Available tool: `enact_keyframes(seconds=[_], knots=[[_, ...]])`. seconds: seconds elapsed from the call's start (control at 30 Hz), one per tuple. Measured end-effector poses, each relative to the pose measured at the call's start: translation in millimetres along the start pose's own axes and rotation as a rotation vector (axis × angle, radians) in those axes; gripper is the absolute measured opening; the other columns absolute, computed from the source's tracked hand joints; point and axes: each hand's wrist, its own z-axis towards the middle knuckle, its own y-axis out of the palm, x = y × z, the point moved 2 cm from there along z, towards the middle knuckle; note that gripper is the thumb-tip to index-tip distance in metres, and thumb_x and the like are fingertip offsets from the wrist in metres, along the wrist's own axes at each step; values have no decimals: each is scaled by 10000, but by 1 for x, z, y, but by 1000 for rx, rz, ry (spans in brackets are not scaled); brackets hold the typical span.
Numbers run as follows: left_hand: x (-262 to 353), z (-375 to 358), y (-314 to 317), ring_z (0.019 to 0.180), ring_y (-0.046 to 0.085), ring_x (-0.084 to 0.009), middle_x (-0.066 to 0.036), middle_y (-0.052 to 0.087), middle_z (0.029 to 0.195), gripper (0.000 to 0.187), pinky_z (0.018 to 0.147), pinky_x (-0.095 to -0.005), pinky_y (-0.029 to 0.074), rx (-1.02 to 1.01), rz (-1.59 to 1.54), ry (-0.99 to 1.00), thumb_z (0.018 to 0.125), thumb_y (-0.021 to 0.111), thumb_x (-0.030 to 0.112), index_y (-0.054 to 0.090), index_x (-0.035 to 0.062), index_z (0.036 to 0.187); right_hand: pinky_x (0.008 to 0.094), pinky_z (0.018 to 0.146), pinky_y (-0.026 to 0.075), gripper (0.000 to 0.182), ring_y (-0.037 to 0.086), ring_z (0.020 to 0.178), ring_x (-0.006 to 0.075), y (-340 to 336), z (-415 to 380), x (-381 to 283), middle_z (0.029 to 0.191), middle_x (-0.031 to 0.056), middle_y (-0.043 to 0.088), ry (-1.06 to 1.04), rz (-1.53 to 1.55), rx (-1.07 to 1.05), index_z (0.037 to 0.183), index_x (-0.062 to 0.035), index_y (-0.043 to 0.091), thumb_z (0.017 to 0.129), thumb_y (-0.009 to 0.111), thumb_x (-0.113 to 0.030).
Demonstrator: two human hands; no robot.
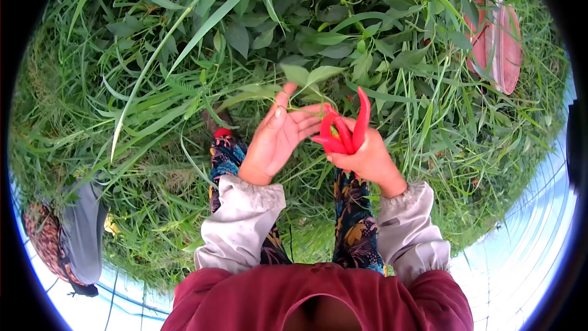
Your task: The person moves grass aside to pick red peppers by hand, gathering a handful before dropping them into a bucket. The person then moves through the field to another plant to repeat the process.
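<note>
Several long red chili peppers (pixel 344 135) are bunched in my right hand (pixel 375 158), its fingers wrapped round them and one pepper pointing upward. My left hand (pixel 275 138) is beside them, palm turned up and fingers spread, with its fingertips reaching close to the peppers. Over the left fingers hang the green leaves (pixel 306 76) of a pepper plant, a thin stem running between the two hands. The tips of some left fingers overlap the stem and leaves in this view.
Dense pepper foliage (pixel 331 40) and tall grass (pixel 159 116) fill the ground ahead. A red plastic container (pixel 505 49) lies in the grass at the far right. At the lower left, a person in grey clothing (pixel 82 230) is partly visible.
</note>
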Motion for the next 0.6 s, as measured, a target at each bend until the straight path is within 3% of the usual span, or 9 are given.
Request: enact_keyframes(seconds=[0.03, 0.07, 0.13, 0.17, 0.3, 0.37, 0.43, 0.47, 0.6], knots=[[-1, -2, -3, 1244, 490, -303, -207, 499, 1347, 688, 1022, -451, 401, 23, 3, 54, 921, 544, 497, 342, 60, 1412, 270, 788, 499, 517, 610, 853, 106, 0, -2, 3, 938, 27, 645, 158, 76, -121, 1169, 5, 582, 682, 746, -48], [-3, -1, -3, 1244, 490, -303, -207, 499, 1347, 688, 1022, -451, 401, 27, 3, 52, 921, 544, 497, 342, 60, 1412, 258, 734, 495, 513, 599, 795, 99, 1, -3, 9, 877, 12, 628, 177, 93, -119, 1155, -2, 593, 670, 755, -41], [-9, 1, -5, 1111, 592, -299, -190, 596, 1213, 458, 945, -427, 470, 109, 170, -8, 970, 517, 377, 511, 23, 1261, 257, 732, 495, 518, 599, 790, 104, 4, -6, 12, 880, 13, 628, 257, 184, -179, 1155, -2, 594, 665, 759, -35], [-13, 2, -11, 1111, 592, -299, -190, 596, 1213, 458, 945, -427, 470, 111, 172, -12, 970, 517, 377, 511, 23, 1261, 256, 729, 495, 524, 600, 785, 109, 6, -8, 14, 882, 14, 628, 335, 273, -238, 1154, -2, 595, 659, 763, -30], [-22, 1, -42, 832, 667, -256, -112, 664, 908, 305, 718, -346, 541, 421, 264, 0, 985, 512, 328, 572, 30, 999, 253, 711, 509, 481, 608, 751, 115, 24, -23, -12, 879, 32, 643, 461, 580, -285, 1109, 12, 597, 657, 760, -14], [5, -5, -68, 749, 624, -179, -42, 614, 793, 331, 705, -337, 504, 658, 130, 249, 976, 532, 353, 561, 24, 994, 267, 746, 499, 527, 605, 795, 117, 29, -46, -14, 872, 10, 636, 472, 605, -444, 1139, -2, 597, 652, 790, -62], [14, -9, -63, 829, 639, -229, -108, 639, 894, 350, 724, -353, 516, 783, 177, 299, 984, 514, 353, 547, 11, 1052, 265, 786, 483, 738, 593, 836, 121, 21, -65, -29, 963, 17, 623, 482, 588, -392, 1248, 14, 562, 576, 848, -92], [13, -9, -60, 907, 627, -250, -132, 632, 984, 382, 762, -366, 514, 761, 215, 292, 982, 514, 365, 535, 6, 1112, 294, 788, 493, 846, 605, 830, 160, 8, -72, -33, 1018, 54, 622, 351, 584, -289, 1340, 5, 474, 578, 830, -83], [-2, 2, -53, 1126, 549, -272, -150, 570, 1220, 492, 880, -395, 481, 782, 181, 162, 958, 550, 352, 477, -3, 1292, 327, 795, 507, 812, 607, 843, 216, -108, -90, -79, 998, 85, 618, -16, 648, 255, 1366, -7, 395, 651, 778, -49]])
